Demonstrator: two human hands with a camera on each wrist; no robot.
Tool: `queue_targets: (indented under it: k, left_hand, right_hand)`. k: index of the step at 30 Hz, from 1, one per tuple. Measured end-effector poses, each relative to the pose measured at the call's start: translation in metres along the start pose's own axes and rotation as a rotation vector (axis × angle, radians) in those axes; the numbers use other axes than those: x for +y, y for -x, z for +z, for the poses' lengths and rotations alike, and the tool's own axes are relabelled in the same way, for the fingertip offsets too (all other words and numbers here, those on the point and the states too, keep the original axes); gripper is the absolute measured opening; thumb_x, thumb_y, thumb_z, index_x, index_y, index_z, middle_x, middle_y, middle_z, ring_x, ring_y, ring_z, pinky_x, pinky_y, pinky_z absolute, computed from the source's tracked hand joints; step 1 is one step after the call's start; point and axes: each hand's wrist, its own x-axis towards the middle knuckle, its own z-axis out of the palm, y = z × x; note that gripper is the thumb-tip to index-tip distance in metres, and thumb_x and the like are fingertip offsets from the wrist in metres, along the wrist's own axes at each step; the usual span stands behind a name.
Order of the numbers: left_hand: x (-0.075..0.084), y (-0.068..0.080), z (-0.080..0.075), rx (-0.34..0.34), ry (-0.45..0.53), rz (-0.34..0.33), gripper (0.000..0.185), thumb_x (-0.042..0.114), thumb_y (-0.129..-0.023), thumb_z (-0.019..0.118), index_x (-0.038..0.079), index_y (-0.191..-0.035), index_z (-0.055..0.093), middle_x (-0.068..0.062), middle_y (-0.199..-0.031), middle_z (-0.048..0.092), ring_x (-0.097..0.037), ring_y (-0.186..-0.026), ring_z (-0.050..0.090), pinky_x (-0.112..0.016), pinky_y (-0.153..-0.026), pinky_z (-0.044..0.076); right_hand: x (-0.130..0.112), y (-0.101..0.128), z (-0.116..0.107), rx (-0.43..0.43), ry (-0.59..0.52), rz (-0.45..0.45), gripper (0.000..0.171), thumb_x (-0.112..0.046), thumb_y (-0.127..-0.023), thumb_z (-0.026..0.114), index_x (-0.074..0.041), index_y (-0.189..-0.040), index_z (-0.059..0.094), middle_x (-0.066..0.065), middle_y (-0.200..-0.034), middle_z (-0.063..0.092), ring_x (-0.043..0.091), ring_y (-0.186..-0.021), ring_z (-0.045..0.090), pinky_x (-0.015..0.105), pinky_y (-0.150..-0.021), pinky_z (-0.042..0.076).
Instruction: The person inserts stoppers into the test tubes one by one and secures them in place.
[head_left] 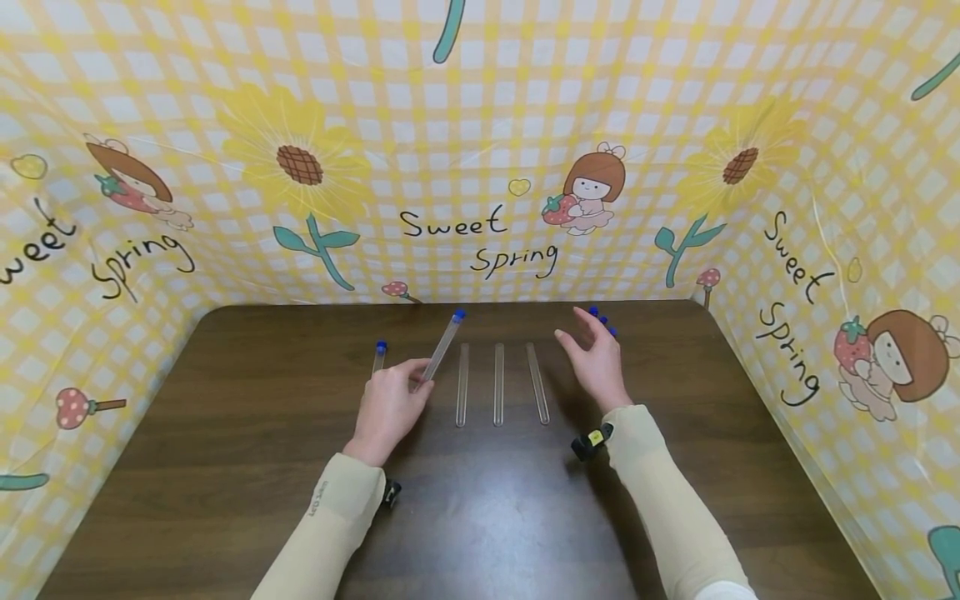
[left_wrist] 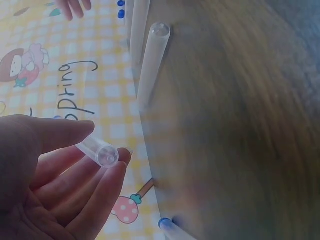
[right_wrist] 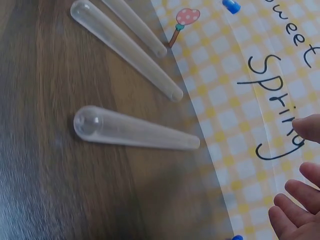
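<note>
My left hand pinches a clear test tube with a blue cap, raised and tilted with its capped end up and away. In the left wrist view, the tube's round bottom shows between thumb and fingers. Under that hand lies another capped tube, mostly hidden. Three uncapped tubes lie side by side between the hands: a left one, a middle one and a right one. My right hand holds nothing, fingers spread, near several blue caps.
The dark wooden table meets a yellow checked cloth hanging along its back and both sides. The blue caps sit near the table's back edge, partly hidden behind the right hand.
</note>
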Motion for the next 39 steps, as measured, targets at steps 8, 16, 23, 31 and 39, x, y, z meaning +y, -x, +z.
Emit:
queue_targets:
  k: [8, 16, 23, 31, 39]
  left_hand:
    - [-0.005, 0.001, -0.004, 0.048, -0.01, 0.02, 0.03, 0.008, -0.088, 0.079, 0.003, -0.118, 0.075, -0.007, -0.09, 0.073, -0.018, -0.068, 0.064, -0.038, -0.058, 0.052]
    - [-0.011, 0.002, -0.009, 0.082, -0.018, 0.026, 0.03, 0.008, -0.087, 0.08, 0.001, -0.116, 0.075, -0.009, -0.088, 0.069, -0.02, -0.07, 0.064, -0.038, -0.06, 0.053]
    - [-0.017, 0.003, -0.013, 0.079, -0.014, -0.011, 0.031, 0.01, -0.088, 0.08, 0.001, -0.117, 0.075, -0.01, -0.089, 0.069, -0.021, -0.069, 0.064, -0.039, -0.06, 0.053]
    - [-0.025, 0.003, -0.017, 0.081, -0.014, -0.041, 0.031, 0.009, -0.088, 0.08, -0.001, -0.117, 0.074, -0.01, -0.088, 0.069, -0.023, -0.07, 0.063, -0.039, -0.061, 0.052]
    - [-0.032, 0.002, -0.022, 0.109, -0.027, -0.038, 0.031, 0.007, -0.089, 0.077, -0.004, -0.117, 0.073, -0.012, -0.087, 0.071, -0.026, -0.072, 0.067, -0.044, -0.064, 0.054]
  right_hand:
    - [0.008, -0.002, -0.009, 0.038, 0.045, -0.012, 0.059, -0.032, -0.096, 0.073, -0.012, -0.148, 0.053, 0.014, -0.148, 0.052, 0.037, -0.134, 0.05, 0.049, -0.106, 0.042]
    - [0.016, -0.006, -0.018, 0.047, 0.065, 0.003, 0.06, -0.032, -0.097, 0.072, -0.008, -0.148, 0.053, 0.021, -0.149, 0.049, 0.042, -0.133, 0.049, 0.05, -0.106, 0.042]
    - [0.018, -0.006, -0.025, 0.047, 0.088, 0.029, 0.059, -0.032, -0.097, 0.072, -0.009, -0.148, 0.053, 0.023, -0.147, 0.049, 0.042, -0.131, 0.05, 0.052, -0.104, 0.043]
    - [0.025, -0.01, -0.032, 0.056, 0.125, 0.026, 0.059, -0.031, -0.097, 0.072, -0.006, -0.147, 0.052, 0.02, -0.149, 0.049, 0.044, -0.127, 0.054, 0.053, -0.103, 0.044]
    - [0.032, -0.012, -0.036, 0.038, 0.13, 0.038, 0.059, -0.03, -0.098, 0.071, -0.005, -0.148, 0.051, 0.019, -0.15, 0.048, 0.042, -0.132, 0.049, 0.051, -0.105, 0.042]
